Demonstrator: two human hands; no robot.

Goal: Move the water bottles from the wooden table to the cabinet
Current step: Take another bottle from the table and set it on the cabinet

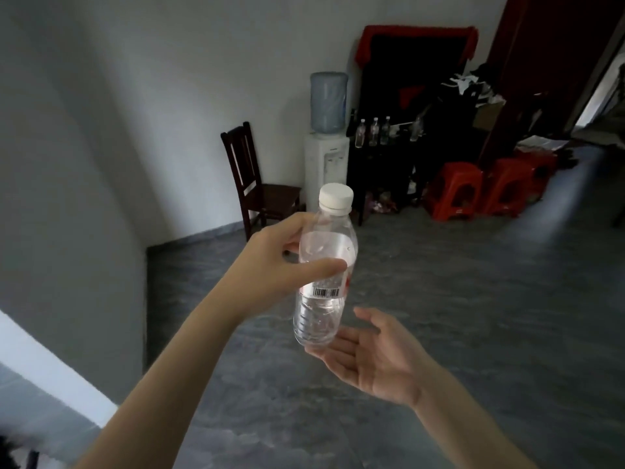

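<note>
A clear water bottle (323,309) with a white cap and a barcode label is held upright in mid-air in front of me. My left hand (270,262) grips its upper half, thumb across the label. Just below, my right hand (372,357) is open, palm up, fingertips under the bottle's base. Far across the room, several more water bottles (373,131) stand in a row on a dark cabinet (382,164) against the back wall.
A water dispenser (326,157) stands left of the cabinet, and a dark wooden chair (260,187) is further left by the wall. Red plastic stools (455,194) sit on the grey floor to the right. A dark red door (548,62) stands at the far right.
</note>
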